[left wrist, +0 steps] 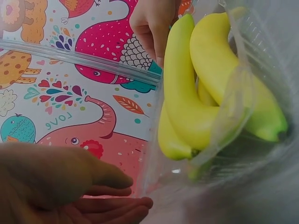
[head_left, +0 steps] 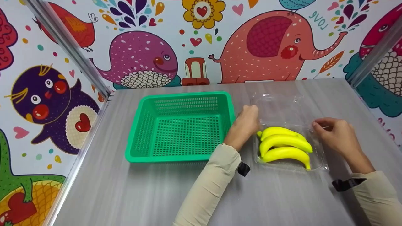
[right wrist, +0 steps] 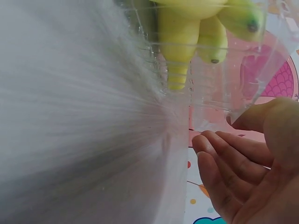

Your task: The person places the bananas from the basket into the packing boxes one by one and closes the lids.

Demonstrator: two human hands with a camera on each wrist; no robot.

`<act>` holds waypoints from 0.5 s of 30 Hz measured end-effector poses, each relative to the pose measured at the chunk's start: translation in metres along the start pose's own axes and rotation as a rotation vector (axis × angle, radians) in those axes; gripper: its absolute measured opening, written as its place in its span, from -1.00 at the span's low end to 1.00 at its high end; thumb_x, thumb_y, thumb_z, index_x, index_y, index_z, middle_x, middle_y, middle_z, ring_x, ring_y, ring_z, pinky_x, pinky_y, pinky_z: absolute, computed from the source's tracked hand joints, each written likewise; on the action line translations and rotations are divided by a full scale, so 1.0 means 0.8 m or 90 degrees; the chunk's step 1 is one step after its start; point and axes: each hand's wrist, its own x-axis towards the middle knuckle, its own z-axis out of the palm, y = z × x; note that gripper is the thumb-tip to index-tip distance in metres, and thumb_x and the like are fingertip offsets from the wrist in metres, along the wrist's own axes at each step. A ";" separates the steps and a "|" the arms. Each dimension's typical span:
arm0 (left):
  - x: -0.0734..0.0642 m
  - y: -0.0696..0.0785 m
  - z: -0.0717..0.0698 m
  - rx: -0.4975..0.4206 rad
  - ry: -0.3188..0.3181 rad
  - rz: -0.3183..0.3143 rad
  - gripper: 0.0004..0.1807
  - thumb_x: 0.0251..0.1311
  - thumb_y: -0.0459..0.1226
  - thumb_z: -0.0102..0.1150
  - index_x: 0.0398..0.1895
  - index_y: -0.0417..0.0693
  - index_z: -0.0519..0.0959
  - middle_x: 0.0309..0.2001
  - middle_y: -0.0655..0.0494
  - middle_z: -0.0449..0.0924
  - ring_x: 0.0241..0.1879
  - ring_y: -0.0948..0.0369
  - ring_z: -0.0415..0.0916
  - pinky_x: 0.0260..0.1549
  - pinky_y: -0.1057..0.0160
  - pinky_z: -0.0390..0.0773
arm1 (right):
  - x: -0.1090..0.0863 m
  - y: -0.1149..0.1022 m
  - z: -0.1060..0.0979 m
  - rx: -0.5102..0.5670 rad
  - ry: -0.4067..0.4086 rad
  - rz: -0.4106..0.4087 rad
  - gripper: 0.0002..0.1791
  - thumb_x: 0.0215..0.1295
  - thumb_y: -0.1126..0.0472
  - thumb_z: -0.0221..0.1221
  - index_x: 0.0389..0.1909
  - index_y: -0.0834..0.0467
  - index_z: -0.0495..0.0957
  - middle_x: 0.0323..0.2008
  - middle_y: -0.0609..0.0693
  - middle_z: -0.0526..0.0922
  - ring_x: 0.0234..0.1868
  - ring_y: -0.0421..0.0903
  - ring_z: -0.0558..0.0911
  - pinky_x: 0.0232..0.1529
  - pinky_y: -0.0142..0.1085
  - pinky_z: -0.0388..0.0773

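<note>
Three yellow bananas (head_left: 285, 142) lie side by side in a clear plastic clamshell box (head_left: 318, 158). Its see-through lid (head_left: 278, 108) is folded back behind the base. At the box's left side, near the fold, is my left hand (head_left: 243, 125). The left wrist view shows this hand (left wrist: 70, 186) with loosely bent fingers, thumb apart from them, tips right at the plastic edge. My right hand (head_left: 339, 135) is at the back right corner of the box. In the right wrist view, the right thumb (right wrist: 254, 116) meets the clear rim while the other fingers spread loosely below.
A green plastic basket (head_left: 180, 158) with slotted walls stands left of the box, close beside the left forearm. Both stand on a grey wood-grain table (head_left: 132, 194). Cartoon-printed panels (head_left: 201, 40) rise behind the table, and metal frame posts (head_left: 72, 50) run along the corners.
</note>
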 end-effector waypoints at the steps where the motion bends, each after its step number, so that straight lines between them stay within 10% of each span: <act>1: 0.000 0.001 0.000 -0.006 -0.002 -0.004 -0.69 0.26 -0.22 0.58 0.04 -0.06 0.77 -0.28 0.13 0.68 -0.42 0.23 0.63 -0.44 0.44 0.68 | 0.000 0.000 0.000 0.001 0.002 0.002 -0.42 0.63 -0.14 0.16 0.31 0.26 0.66 0.14 0.34 0.74 -0.03 0.19 0.71 -0.34 -0.57 0.62; 15: 0.003 -0.008 -0.002 -0.054 0.057 0.024 -0.80 0.35 -0.18 0.47 -0.04 -0.01 0.77 -0.14 0.07 0.79 -0.28 0.20 0.69 -0.28 0.33 0.71 | -0.003 -0.002 -0.002 0.005 0.059 0.005 -0.47 0.60 -0.10 0.22 0.24 0.27 0.69 0.09 0.35 0.77 -0.01 0.22 0.72 -0.35 -0.69 0.54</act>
